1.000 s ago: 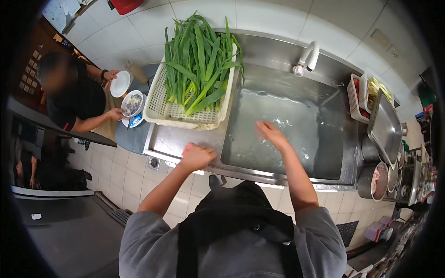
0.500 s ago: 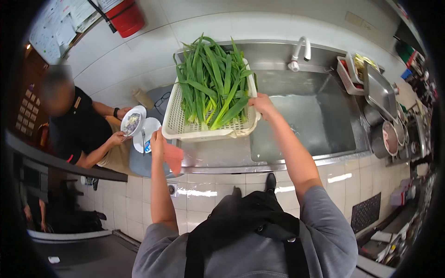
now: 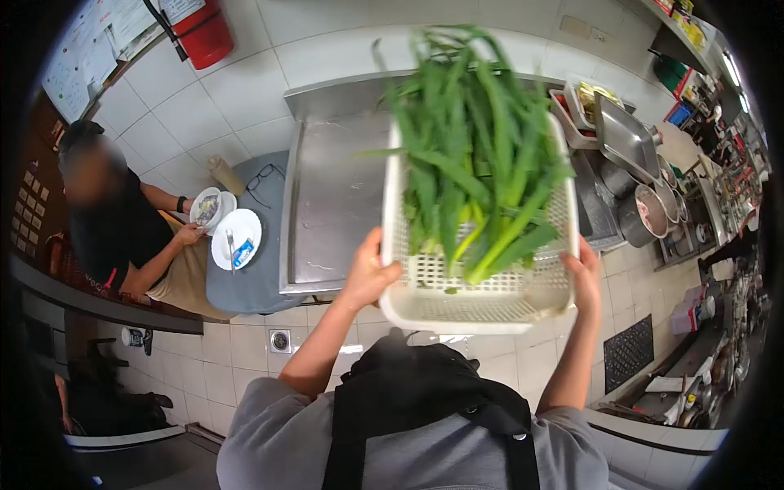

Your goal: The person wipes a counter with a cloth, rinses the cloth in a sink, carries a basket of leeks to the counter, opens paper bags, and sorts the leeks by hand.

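White plastic crate of green stalks, gripped by both hands

Stainless-steel counter point(image 3: 339, 204) runs along the tiled wall, with a blue-grey table point(image 3: 253, 296) at its left end. Over the counter's front, covering much of the sink point(image 3: 594, 200) from view, is the perforated white crate point(image 3: 482, 316). Long, leek-like green stalks point(image 3: 482, 171) fill most of it, their paler ends toward the wearer and their leaves spilling past the far rim.

The left hand point(image 3: 370, 271) is closed around the crate's left wall near the front corner, thumb on the rim. The right hand point(image 3: 584, 273) grips the opposite wall, also closed narrowly; its fingers are partly hidden.

Beyond the crate, on the right, a metal pot point(image 3: 633, 226) holds something pinkish. Close to it leans a rectangular steel pan point(image 3: 629, 139). Behind the pan, a small white basket point(image 3: 578, 102) contains pale yellow-green vegetables; red pieces show in the basket beside it point(image 3: 563, 118).

At the table, another person point(image 3: 122, 216) in a black shirt holds a white bowl point(image 3: 214, 214) of pale and purplish food. Just beside the bowl, a white plate point(image 3: 220, 245) carries a utensil point(image 3: 231, 243) and a blue-and-white packet point(image 3: 243, 254). Eyeglasses point(image 3: 263, 175) rest near a beige bottle point(image 3: 224, 174).
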A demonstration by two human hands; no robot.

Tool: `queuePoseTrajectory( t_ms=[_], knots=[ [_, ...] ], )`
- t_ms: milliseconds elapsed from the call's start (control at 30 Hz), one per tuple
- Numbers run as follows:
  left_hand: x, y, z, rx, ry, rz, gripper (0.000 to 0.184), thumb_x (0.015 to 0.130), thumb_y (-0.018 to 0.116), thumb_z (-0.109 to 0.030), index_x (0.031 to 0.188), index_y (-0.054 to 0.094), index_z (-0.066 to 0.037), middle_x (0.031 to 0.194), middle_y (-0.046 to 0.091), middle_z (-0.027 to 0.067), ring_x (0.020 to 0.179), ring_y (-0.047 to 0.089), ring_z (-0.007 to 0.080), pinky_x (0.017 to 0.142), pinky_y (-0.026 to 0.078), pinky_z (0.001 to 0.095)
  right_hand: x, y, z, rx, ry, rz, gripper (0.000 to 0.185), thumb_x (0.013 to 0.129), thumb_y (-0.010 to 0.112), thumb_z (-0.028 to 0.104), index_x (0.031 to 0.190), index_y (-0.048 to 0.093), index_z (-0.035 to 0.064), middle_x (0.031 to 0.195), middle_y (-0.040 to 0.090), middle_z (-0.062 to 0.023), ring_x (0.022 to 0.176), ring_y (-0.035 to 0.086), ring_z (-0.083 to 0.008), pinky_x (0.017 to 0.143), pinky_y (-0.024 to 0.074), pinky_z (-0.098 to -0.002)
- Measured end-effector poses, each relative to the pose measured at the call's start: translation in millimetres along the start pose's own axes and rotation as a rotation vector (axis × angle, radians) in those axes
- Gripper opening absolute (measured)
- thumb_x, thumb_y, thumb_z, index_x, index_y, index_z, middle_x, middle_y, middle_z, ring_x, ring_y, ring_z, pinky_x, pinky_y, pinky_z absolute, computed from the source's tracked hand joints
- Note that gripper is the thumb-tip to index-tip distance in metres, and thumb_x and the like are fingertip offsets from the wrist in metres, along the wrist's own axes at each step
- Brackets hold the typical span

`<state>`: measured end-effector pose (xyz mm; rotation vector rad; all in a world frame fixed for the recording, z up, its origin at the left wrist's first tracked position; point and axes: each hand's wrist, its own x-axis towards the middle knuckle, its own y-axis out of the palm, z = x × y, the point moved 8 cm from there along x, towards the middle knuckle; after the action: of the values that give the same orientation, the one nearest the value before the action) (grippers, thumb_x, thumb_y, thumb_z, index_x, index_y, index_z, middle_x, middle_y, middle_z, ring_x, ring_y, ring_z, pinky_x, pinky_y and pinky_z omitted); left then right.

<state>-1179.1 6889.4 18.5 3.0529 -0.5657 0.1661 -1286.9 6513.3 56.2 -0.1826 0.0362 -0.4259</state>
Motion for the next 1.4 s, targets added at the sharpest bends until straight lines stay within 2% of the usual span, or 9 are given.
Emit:
queuePoseTrajectory(
  t_ms=[133,300,467,700,933,1000,1033,1167,1400],
  knots=[
    [0,103,-29,0.108,0.066,0.157,0.033,0.070,0.059,-0.001,0.102,0.052,0.001,0.084,0.060,0.0110,0.075,0.055,0.0146,0.071,0.047,0.0292,-80,-106,-22,0.126,0.086,-0.207,0.052,0.078,0.057,0.000,0.130,0.049,-0.0013,0.112,0.061,-0.0073,0.098,0.057,-0.0143,0.087,0.0433,-0.0271],
    [-5,231,-20,0.364,0.085,0.555,0.039,0.072,0.054,0.005,0.110,0.050,0.002,0.096,0.058,0.0080,0.086,0.056,0.0141,0.079,0.047,0.0279,-196,-213,-74,-0.303,0.153,-0.647,0.050,0.078,0.061,-0.004,0.126,0.051,-0.0034,0.110,0.062,-0.0104,0.095,0.058,-0.0159,0.084,0.0453,-0.0281],
    [-20,365,38,0.025,0.058,0.768,0.033,0.068,0.060,-0.002,0.100,0.055,0.005,0.086,0.062,0.0111,0.078,0.059,0.0160,0.073,0.049,0.0297,-308,-274,-114,-0.207,0.183,-0.934,0.042,0.076,0.060,0.000,0.117,0.057,-0.0067,0.099,0.064,-0.0106,0.091,0.059,-0.0161,0.083,0.0459,-0.0293],
    [44,267,96,-0.346,0.259,0.940,0.028,0.070,0.057,-0.002,0.098,0.056,0.001,0.090,0.058,0.0033,0.080,0.055,0.0104,0.073,0.047,0.0263,-314,-79,-45,-0.735,-0.039,-1.250,0.038,0.084,0.061,0.009,0.120,0.058,-0.0041,0.100,0.065,-0.0094,0.087,0.059,-0.0142,0.080,0.0463,-0.0281],
    [64,298,187,-0.315,0.435,0.955,0.032,0.072,0.058,-0.002,0.104,0.057,0.005,0.093,0.062,0.0085,0.082,0.059,0.0129,0.073,0.049,0.0268,-305,-90,-180,-0.747,-0.205,-1.426,0.036,0.084,0.064,0.016,0.116,0.057,0.0005,0.087,0.067,-0.0138,0.077,0.063,-0.0180,0.072,0.0494,-0.0328],
    [107,463,172,-0.101,0.381,0.902,0.032,0.069,0.063,-0.008,0.099,0.062,0.002,0.084,0.067,0.0117,0.074,0.064,0.0200,0.071,0.050,0.0311,-280,-229,-203,-0.739,-0.080,-1.526,0.035,0.079,0.068,0.008,0.111,0.055,0.0018,0.091,0.066,-0.0160,0.082,0.065,-0.0258,0.076,0.0495,-0.0354],
    [116,486,197,0.039,0.406,0.828,0.031,0.067,0.064,-0.010,0.096,0.064,0.001,0.080,0.067,0.0130,0.072,0.065,0.0229,0.071,0.050,0.0331,-272,-242,-229,-0.720,-0.175,-1.531,0.033,0.078,0.068,0.007,0.109,0.056,0.0024,0.092,0.066,-0.0182,0.084,0.065,-0.0307,0.077,0.0492,-0.0371],
    [149,552,194,0.296,0.289,0.865,0.029,0.065,0.066,-0.013,0.091,0.066,-0.001,0.078,0.068,0.0152,0.073,0.066,0.0275,0.071,0.050,0.0365,-241,-286,-249,-0.684,0.333,-1.509,0.026,0.073,0.070,0.011,0.095,0.062,0.0009,0.085,0.066,-0.0212,0.083,0.065,-0.0360,0.076,0.0494,-0.0419],
    [244,688,101,-0.017,0.322,0.913,0.021,0.067,0.064,-0.011,0.083,0.065,0.001,0.071,0.065,0.0078,0.065,0.060,0.0146,0.063,0.048,0.0298,-167,-409,-141,-0.801,0.164,-1.589,0.027,0.075,0.068,0.016,0.096,0.061,-0.0001,0.083,0.066,-0.0200,0.079,0.065,-0.0348,0.073,0.0496,-0.0402]
  ],
)
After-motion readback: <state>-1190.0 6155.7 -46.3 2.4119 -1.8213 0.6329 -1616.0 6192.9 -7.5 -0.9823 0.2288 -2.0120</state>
